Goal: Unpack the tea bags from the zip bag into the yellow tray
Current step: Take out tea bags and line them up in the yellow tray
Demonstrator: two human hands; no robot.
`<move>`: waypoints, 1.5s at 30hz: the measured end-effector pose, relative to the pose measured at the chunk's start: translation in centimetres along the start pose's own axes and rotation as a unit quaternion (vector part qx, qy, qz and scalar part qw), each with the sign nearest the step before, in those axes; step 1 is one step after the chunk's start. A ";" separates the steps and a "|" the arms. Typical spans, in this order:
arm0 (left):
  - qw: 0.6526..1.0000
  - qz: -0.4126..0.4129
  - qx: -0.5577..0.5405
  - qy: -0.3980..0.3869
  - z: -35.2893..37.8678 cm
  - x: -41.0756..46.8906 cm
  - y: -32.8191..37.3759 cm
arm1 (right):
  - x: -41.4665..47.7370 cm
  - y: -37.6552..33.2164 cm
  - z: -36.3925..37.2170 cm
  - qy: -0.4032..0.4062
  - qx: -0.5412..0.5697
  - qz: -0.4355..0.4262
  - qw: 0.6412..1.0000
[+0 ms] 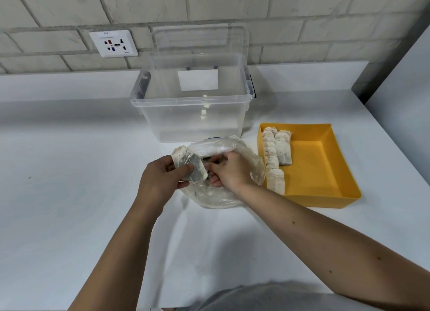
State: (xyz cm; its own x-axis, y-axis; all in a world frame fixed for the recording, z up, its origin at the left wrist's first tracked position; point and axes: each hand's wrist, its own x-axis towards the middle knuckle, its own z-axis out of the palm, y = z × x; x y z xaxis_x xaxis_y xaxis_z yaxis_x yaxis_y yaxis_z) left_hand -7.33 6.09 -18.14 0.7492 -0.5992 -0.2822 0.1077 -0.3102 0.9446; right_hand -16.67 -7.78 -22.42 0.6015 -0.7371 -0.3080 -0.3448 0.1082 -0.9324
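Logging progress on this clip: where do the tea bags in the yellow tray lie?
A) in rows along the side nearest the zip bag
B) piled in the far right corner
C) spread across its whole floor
A: the tea bags line the yellow tray wall nearest the zip bag; the remaining floor is bare.

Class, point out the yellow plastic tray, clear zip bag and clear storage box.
yellow plastic tray point(322, 171): head view, bare floor
clear zip bag point(254, 168): head view, right side
clear storage box point(190, 122): head view, front wall
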 end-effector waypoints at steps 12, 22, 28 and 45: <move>1.000 -0.006 0.003 0.009 -0.3 -0.3 0.6 | -5.4 -2.6 -5.7 -0.003 0.056 -0.114 0.992; 0.980 -0.120 -0.094 -0.128 2.5 -1.8 2.0 | -6.3 -2.9 -7.3 -0.031 -0.025 -0.273 0.961; 0.980 -0.117 -0.097 -0.130 2.6 -2.0 2.3 | -6.2 -1.7 -6.5 -0.090 -0.187 -0.388 0.898; 0.999 -0.040 0.018 -0.010 -1.4 -0.9 1.3 | -0.6 -0.3 -1.7 -0.061 -0.080 0.000 0.995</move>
State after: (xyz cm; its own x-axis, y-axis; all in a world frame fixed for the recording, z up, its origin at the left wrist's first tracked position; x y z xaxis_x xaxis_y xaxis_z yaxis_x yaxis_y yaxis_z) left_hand -7.02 7.26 -16.44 0.7262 -0.5861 -0.3592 0.1423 -0.3830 0.9127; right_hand -18.11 -8.48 -21.61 0.6811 -0.6500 -0.3371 -0.4492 -0.0074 -0.8934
